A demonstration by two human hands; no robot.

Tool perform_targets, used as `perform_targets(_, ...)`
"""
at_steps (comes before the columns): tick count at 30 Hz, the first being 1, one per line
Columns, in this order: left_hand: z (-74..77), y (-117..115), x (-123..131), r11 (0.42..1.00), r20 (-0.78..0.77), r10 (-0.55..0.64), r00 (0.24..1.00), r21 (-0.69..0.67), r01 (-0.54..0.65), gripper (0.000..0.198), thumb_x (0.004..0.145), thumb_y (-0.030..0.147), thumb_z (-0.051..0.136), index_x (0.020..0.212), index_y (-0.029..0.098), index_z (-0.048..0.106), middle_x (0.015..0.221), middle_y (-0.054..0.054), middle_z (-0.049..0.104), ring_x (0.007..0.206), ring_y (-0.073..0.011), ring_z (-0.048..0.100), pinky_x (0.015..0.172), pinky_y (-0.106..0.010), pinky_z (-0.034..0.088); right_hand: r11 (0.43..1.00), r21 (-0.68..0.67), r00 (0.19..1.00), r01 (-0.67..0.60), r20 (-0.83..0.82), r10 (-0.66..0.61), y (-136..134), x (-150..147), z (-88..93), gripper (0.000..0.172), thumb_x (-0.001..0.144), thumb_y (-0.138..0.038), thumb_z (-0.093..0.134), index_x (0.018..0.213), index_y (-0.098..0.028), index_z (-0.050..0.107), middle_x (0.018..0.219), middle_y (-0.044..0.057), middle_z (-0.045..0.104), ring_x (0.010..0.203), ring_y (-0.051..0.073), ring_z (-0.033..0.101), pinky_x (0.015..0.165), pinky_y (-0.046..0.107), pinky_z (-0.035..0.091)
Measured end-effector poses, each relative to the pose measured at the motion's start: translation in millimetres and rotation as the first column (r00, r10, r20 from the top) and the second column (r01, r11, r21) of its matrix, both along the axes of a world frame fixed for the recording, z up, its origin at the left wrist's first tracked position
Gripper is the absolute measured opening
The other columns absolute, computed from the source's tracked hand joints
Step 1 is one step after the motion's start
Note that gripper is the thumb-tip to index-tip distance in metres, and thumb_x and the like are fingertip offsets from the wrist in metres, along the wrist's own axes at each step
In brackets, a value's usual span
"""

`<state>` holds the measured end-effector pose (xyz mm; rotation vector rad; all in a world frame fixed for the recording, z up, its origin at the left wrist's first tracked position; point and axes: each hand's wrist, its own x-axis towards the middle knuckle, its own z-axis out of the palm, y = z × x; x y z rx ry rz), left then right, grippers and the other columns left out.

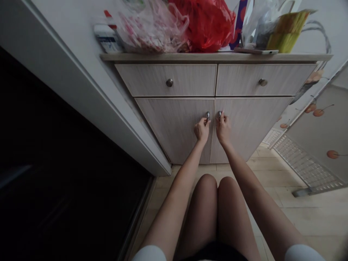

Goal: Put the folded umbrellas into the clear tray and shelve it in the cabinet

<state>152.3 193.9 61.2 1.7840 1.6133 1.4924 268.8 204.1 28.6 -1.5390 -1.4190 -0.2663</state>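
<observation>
- I'm watching through one head-worn camera, looking forward and down past the person's knees (pixel 208 188);
- it faces a wood-grain cabinet (pixel 174 130) close ahead;

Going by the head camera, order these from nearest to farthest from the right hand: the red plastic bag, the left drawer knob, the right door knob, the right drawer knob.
From the right hand:
1. Right door knob, at its fingertips.
2. Right drawer knob, upper right.
3. Left drawer knob, upper left.
4. Red plastic bag, on the countertop.
</observation>
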Motion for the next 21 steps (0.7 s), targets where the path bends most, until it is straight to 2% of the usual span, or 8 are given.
perform_targets(5, 0.3, 10, 1, 1.0, 0.017, -0.006, 1.0, 0.01, 0.006, 0.006, 0.087, 0.022, 0.071, 0.094, 0.021, 0.072, 0.098, -0.01, 0.077, 0.087, -0.0209, 0.072, 0.08, -0.029, 0.048, 0.998, -0.027, 0.996, -0.061, -0.065, 0.059, 5, 1, 4.4, 0.053, 0.1, -0.033, 0.041, 0.149, -0.014, 0.046, 0.119, 0.021, 0.058, 0.096, 0.025, 0.06, 0.082, 0.035, 0.048)
perform_targets(9, -1.8, 13, 3, 1.0, 0.011, -0.012, 1.0, 0.012, 0.012, 0.007, 0.089, 0.023, 0.069, 0.096, 0.021, 0.07, 0.1, -0.01, 0.077, 0.087, -0.0199, 0.072, 0.08, -0.029, 0.048, 0.993, -0.051, 0.99, -0.109, -0.092, 0.104, 5, 3, 5.6, 0.055, 0.1, -0.033, 0.037, 0.151, -0.013, 0.043, 0.121, 0.021, 0.056, 0.1, 0.027, 0.059, 0.084, 0.037, 0.047)
perform_targets(14, -0.7, 15, 2, 0.999, -0.004, -0.028, 1.0, 0.029, 0.028, 0.008, 0.089, 0.022, 0.068, 0.096, 0.019, 0.07, 0.1, -0.01, 0.076, 0.091, -0.0209, 0.071, 0.082, -0.029, 0.048, 0.991, -0.072, 0.991, -0.112, -0.077, 0.107, 3, 4, 6.2, 0.057, 0.101, -0.034, 0.033, 0.153, -0.011, 0.04, 0.122, 0.022, 0.056, 0.101, 0.026, 0.059, 0.087, 0.037, 0.046)
perform_targets(17, -2.0, 23, 1, 0.997, 0.019, -0.073, 0.997, 0.012, 0.072, 0.01, 0.089, 0.021, 0.068, 0.098, 0.018, 0.069, 0.099, -0.01, 0.076, 0.088, -0.0193, 0.071, 0.081, -0.028, 0.049, 0.99, -0.076, 0.99, -0.121, -0.082, 0.114, 2, 4, 7.5, 0.057, 0.102, -0.037, 0.032, 0.151, -0.01, 0.042, 0.122, 0.022, 0.057, 0.104, 0.026, 0.059, 0.089, 0.037, 0.046)
perform_targets(21, -5.6, 31, -3, 0.985, 0.08, -0.165, 0.983, -0.039, 0.168, 0.014, 0.09, 0.023, 0.065, 0.102, 0.016, 0.067, 0.095, -0.01, 0.075, 0.082, -0.0173, 0.07, 0.077, -0.027, 0.049, 0.989, -0.018, 0.98, -0.149, -0.138, 0.145, 0, 3, 10.3, 0.058, 0.102, -0.044, 0.03, 0.148, -0.011, 0.043, 0.124, 0.02, 0.059, 0.106, 0.024, 0.059, 0.09, 0.035, 0.047)
